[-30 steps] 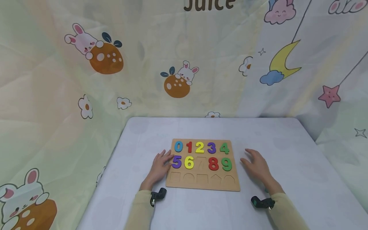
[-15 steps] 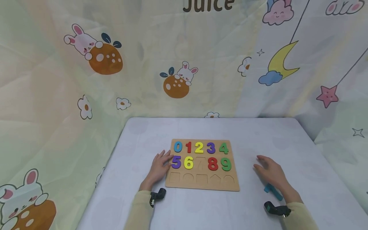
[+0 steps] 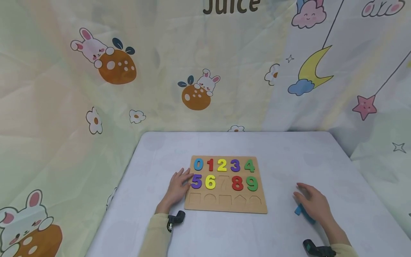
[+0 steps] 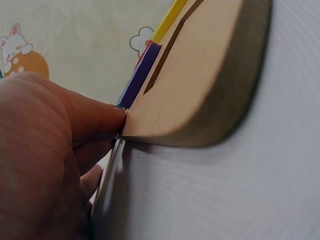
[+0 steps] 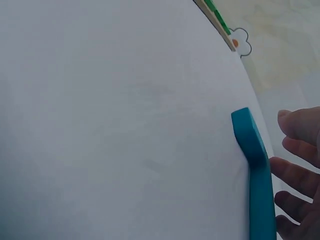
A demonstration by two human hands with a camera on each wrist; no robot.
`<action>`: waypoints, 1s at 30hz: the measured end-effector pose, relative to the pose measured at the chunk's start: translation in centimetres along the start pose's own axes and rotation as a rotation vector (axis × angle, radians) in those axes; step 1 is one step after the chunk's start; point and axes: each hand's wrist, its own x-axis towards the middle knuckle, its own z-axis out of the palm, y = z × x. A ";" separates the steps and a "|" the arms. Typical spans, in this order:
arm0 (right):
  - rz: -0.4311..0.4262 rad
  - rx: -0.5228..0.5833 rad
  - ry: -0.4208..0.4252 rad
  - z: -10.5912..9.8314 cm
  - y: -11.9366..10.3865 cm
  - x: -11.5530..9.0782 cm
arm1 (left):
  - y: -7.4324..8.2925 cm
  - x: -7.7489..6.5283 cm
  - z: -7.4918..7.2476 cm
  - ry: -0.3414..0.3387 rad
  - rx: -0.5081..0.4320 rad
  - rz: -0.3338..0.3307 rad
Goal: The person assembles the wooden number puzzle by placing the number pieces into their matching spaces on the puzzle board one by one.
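My left hand (image 3: pixel 176 187) rests at the left edge of a wooden number puzzle board (image 3: pixel 224 208), its fingers touching the edge near the purple 5 (image 3: pixel 196 181). In the left wrist view the thumb (image 4: pixel 97 117) lies against the board's corner. Coloured digits fill the top row; in the second row the 7 recess (image 3: pixel 224 182) shows bare wood between the yellow 6 (image 3: pixel 210 182) and the red 8 (image 3: pixel 237 183). To the right, my right hand (image 3: pixel 314 204) hovers with parted, relaxed fingers over a blue number 7 piece (image 3: pixel 298 210), which it partly hides. The right wrist view shows the piece (image 5: pixel 261 195) beside the fingers.
The board's bottom row holds outlined shape recesses (image 3: pixel 224 200) without pieces. A white cloth covers the table (image 3: pixel 160 150). Behind it hangs a printed cloth backdrop (image 3: pixel 154 82). Each wrist wears a small black camera, such as the left wrist camera (image 3: pixel 176 218).
My right hand has moved right and toward me, away from the board's side to the blue 7, which first came into fuller view and is now partly covered. The left hand stays put.
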 end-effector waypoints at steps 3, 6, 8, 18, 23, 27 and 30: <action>0.041 0.001 0.016 -0.1 0.4 -0.7 | 0.0 0.0 -0.1 -0.005 0.004 -0.002; 0.082 0.011 0.030 -0.3 0.8 -1.0 | 0.0 0.1 -0.1 -0.006 0.004 -0.005; 0.104 0.012 0.039 -0.4 1.1 -1.1 | -0.1 0.1 -0.1 -0.008 0.004 -0.008; 0.136 -0.024 -0.034 -1.6 1.6 -2.0 | -0.3 0.1 0.1 -0.007 -0.009 0.000; 0.161 -0.031 -0.148 -2.6 1.3 -2.5 | -0.3 0.1 0.1 -0.007 -0.011 0.000; 0.192 -0.006 -0.207 -3.0 0.8 -3.0 | -0.2 0.1 0.0 -0.009 -0.013 -0.006; 0.187 0.023 -0.222 -3.0 0.5 -3.4 | -0.1 0.1 0.0 -0.009 -0.013 -0.011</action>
